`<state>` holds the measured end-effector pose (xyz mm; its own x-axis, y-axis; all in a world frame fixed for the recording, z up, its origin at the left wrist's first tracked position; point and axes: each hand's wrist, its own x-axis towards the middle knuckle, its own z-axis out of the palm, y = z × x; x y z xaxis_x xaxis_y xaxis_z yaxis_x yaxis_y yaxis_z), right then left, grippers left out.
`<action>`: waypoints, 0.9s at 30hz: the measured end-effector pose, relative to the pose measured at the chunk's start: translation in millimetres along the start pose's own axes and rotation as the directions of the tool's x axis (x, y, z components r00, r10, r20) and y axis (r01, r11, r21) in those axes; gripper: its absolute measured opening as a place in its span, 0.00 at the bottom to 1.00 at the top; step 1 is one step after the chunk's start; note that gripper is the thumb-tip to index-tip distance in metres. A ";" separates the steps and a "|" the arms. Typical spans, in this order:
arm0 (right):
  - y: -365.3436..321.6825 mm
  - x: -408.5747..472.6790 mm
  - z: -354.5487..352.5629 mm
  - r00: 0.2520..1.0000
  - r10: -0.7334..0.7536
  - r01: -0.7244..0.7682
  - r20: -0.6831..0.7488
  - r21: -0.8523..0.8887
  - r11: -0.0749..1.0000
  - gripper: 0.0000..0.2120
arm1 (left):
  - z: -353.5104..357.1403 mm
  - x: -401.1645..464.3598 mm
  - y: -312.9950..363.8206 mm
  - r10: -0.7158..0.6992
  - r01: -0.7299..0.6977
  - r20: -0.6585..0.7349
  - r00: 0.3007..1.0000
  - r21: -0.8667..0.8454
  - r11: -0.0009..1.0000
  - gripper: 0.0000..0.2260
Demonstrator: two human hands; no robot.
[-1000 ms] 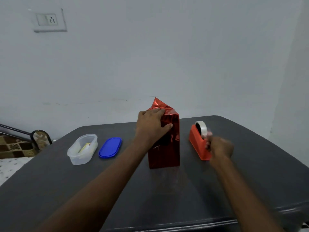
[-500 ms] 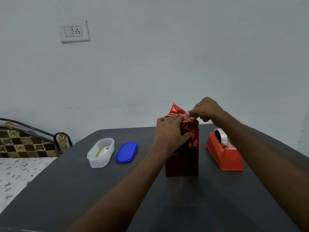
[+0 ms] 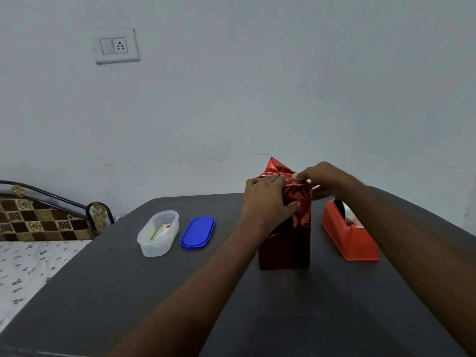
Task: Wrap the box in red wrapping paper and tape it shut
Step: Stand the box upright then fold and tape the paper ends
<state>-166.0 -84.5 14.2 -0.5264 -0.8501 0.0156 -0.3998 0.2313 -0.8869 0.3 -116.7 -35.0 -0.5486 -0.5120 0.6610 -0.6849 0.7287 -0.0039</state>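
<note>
Since a second earlier, the right hand [image 3: 325, 180] had left the tape dispenser [image 3: 350, 238] and reached the top of the box [image 3: 286, 228], fingers pinching the folded red wrapping paper [image 3: 277, 167] there. The box stood upright near the table's [image 3: 103, 292] far edge. The left hand [image 3: 268, 199] gripped its upper side. A clear container [image 3: 158, 234] and blue lid [image 3: 197, 231] lay toward the far-left corner.

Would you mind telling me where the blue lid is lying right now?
In the head view, the blue lid lies flat on the dark table, left of centre, between the clear plastic container and the red wrapped box.
</note>
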 end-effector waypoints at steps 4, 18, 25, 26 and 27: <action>2.5 2.1 10.8 0.999 -0.043 0.044 -0.019 0.052 0.998 0.12 | -0.7 -0.3 1.1 -0.011 0.011 -0.001 1.000 -0.003 1.000 0.31; 9.7 3.5 3.5 0.989 -0.074 0.058 0.127 0.127 0.990 0.16 | -2.6 -2.5 0.8 -0.012 0.012 0.002 1.000 0.009 1.000 0.31; 14.6 4.5 -2.5 0.984 -0.037 -0.006 0.173 0.242 0.970 0.12 | -5.4 -2.0 3.2 -0.012 0.012 0.014 1.000 0.010 1.000 0.30; 16.3 4.0 -2.1 0.984 -0.037 -0.012 0.177 0.268 0.963 0.11 | -5.6 -2.7 3.4 -0.014 0.014 0.012 1.000 0.009 1.000 0.30; 17.4 2.9 -1.0 0.982 -0.043 -0.010 0.182 0.282 0.959 0.09 | -5.8 -3.3 3.4 -0.015 0.015 0.012 1.000 0.008 1.000 0.30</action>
<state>-175.2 -82.4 -0.7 -0.3628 -0.9314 -0.0304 -0.1666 0.0969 -0.9812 2.5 -109.9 -32.8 -0.5436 -0.5282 0.6523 -0.6967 0.7174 0.0004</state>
